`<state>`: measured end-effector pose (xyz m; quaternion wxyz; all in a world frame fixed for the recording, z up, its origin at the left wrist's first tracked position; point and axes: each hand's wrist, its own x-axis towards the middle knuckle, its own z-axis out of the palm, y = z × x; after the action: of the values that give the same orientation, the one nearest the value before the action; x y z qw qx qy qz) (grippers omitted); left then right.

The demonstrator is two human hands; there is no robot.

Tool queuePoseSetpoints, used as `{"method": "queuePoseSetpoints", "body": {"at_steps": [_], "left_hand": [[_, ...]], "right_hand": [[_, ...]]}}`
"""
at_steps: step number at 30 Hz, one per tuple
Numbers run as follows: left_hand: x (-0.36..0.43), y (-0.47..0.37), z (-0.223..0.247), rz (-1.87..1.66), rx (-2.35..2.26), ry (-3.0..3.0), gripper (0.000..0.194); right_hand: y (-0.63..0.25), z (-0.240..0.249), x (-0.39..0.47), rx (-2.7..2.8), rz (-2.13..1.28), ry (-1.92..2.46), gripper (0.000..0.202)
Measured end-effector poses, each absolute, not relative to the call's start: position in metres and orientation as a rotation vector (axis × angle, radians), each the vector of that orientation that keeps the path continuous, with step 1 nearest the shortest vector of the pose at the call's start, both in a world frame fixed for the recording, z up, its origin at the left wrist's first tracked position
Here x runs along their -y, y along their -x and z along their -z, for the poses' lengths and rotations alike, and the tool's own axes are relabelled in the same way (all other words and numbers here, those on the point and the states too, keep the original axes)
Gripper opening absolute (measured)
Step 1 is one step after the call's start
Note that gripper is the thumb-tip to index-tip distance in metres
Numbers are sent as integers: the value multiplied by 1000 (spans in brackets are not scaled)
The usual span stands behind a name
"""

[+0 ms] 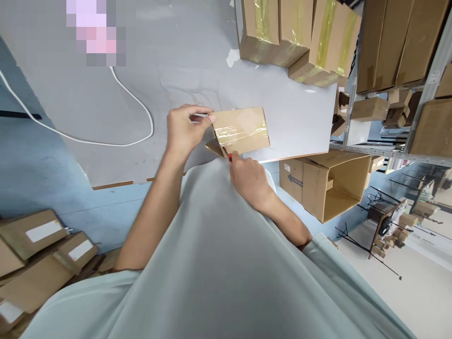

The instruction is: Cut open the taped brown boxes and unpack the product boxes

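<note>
A small cardboard box [242, 129] with clear tape across its top lies near the front edge of the grey table. At its far left corner, the thumb and fingers of my left hand [185, 127] are closed on the cardboard. A flap [214, 147] sticks out from the box's left end. My right hand [250, 181] is wrapped round a red-handled box cutter [230, 157], most of it hidden in the fist. The cutter's tip is at the near left corner of the box; whether it is inside the cardboard I cannot tell.
Several taped cartons [296, 35] stand at the table's far right. A white cable [152, 123] curves over the table [116, 162] on the left. An open carton [328, 183] sits beyond the right edge, near loaded shelves [374, 110]. More boxes [42, 263] are piled lower left.
</note>
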<state>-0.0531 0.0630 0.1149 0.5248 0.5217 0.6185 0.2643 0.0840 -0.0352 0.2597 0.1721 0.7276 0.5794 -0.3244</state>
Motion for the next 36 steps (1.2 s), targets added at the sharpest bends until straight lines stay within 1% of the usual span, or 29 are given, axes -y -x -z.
{"method": "queuePoseSetpoints", "body": {"at_steps": [2, 5, 9, 13, 18, 23, 29, 36], "left_hand": [[-60, 47, -121, -663, -1541, -1318, 40], [-51, 22, -137, -719, -1628, -1532, 41], [-39, -31, -149, -662, -1375, -1772, 34], [-34, -63, -140, -543, -1302, -1826, 40], [-33, -63, -129, -503, -1346, -1850, 44], [-32, -61, -131, -481, -1357, -1787, 38], [-32, -61, -129, -508, -1340, -1790, 37], [-30, -61, -119, -594, -1318, -1781, 47]], "right_hand": [[-112, -274, 33, -1635, 902, -2002, 50], [-161, -279, 28, -1602, 856, -2065, 51], [-213, -265, 26, -1638, 875, -2151, 52], [-237, -251, 24, -1688, 930, -2151, 53], [-242, -240, 11, -1739, 955, -2132, 53], [-237, -232, -7, -1753, 986, -2089, 52], [-226, -227, -12, -1730, 932, -2094, 50], [-198, -227, -20, -1645, 811, -2157, 41]]}}
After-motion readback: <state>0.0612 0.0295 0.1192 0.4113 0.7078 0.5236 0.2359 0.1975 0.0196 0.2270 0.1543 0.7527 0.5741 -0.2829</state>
